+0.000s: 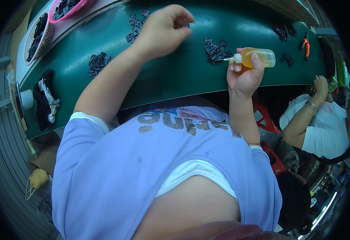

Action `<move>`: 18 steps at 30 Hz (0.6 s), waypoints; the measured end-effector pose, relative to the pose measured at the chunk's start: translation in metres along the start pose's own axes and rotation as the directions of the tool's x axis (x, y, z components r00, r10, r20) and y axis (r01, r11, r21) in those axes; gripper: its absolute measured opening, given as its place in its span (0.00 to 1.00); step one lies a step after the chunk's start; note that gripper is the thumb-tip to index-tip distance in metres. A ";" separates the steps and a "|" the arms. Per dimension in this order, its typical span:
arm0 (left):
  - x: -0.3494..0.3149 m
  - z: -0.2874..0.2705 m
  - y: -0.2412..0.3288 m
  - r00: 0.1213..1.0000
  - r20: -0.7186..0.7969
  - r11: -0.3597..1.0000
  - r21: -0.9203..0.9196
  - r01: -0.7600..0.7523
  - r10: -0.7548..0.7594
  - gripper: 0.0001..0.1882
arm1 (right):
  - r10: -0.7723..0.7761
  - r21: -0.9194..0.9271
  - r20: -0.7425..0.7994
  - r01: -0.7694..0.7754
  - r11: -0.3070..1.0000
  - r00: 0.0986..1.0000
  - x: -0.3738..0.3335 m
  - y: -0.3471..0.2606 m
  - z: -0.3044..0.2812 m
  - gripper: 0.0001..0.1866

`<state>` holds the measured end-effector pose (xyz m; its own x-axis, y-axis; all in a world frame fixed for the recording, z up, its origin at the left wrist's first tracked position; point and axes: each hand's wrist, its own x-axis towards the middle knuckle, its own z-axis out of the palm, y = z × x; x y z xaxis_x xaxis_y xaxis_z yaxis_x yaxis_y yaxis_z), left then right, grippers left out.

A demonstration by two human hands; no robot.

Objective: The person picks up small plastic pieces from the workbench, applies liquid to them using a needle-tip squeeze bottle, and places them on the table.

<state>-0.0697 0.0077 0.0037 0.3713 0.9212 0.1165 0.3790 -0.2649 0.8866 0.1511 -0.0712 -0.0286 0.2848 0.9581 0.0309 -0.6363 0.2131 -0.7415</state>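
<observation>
My right hand [245, 76] grips a small clear squeeze bottle [259, 57] of amber liquid, held sideways with its white nozzle pointing left at a pile of small black plastic parts [216, 50] on the green belt [175, 76]. My left hand [165, 28] hovers over the belt farther left, fingers curled with the fingertips pinched together near its top right; whether a small part sits between them I cannot tell. More black parts [137, 25] lie just left of that hand, and another cluster [99, 62] lies near my left forearm.
Two baskets [37, 38] of black parts stand at the far left, a pink one [69, 10] beside them. A black and white cloth [47, 102] and a white roll [26, 99] lie at the belt's left end. Another person [323, 124] in white sits to the right, near orange pliers [306, 47].
</observation>
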 end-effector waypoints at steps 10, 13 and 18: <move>0.011 -0.004 0.011 0.973 -0.229 0.958 0.284 0.043 0.024 0.09 | -0.020 0.037 0.006 0.019 0.999 1.000 0.001 -0.003 -0.003 0.11; 0.011 -0.005 0.018 0.984 -0.176 0.894 0.447 0.042 0.041 0.11 | -0.028 0.025 0.027 0.028 0.999 0.999 0.001 -0.001 -0.004 0.12; 0.008 0.006 0.036 0.999 -0.003 0.824 0.566 0.029 -0.033 0.15 | -0.031 0.014 0.024 0.031 0.999 0.999 0.001 -0.002 -0.001 0.12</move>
<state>-0.0478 0.0036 0.0342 0.3560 0.9303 0.0882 0.8029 -0.3528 0.4804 0.1534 -0.0713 -0.0283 0.2876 0.9552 0.0699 -0.6368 0.2452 -0.7310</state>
